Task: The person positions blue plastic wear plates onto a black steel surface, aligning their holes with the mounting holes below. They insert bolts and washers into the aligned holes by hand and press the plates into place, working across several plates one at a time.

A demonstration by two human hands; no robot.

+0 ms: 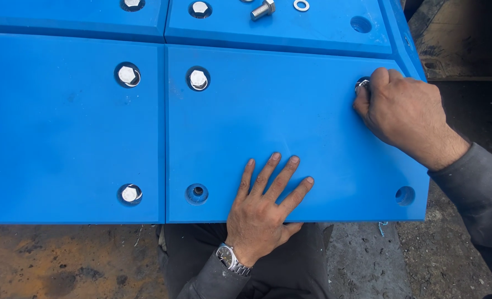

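Blue plastic panels cover nearly everything below me, laid edge to edge over rough, rust-stained ground that shows along the bottom. My left hand (265, 207) lies flat on the near right panel (290, 127), fingers spread and pressing down, a metal watch (230, 259) at the wrist. My right hand (404, 113) is closed around a bolt (362, 84) at that panel's far right hole — fingertips pinching its head, which barely shows past my knuckles, so I cannot tell how deep it sits.

By the look of it, the work is partly through. On this panel the far left hole holds a seated hex bolt (198, 79). The near left hole (196, 193) seems to have no bolt head, only something dark down inside, and the near right hole (405, 195) is plainly empty. So I judge one fixing done here, one in hand, two left. The left panel (68, 127) has bolts at both holes I can see (128, 75) (129, 194).

Further away, on the next row of panels, a loose bolt (263, 9) lies on its side with a washer (301, 5) just beside it, and another open hole (360, 24) nearby. Nothing lies between my hands and the empty holes — only my own left arm, which rests close to the near left one.
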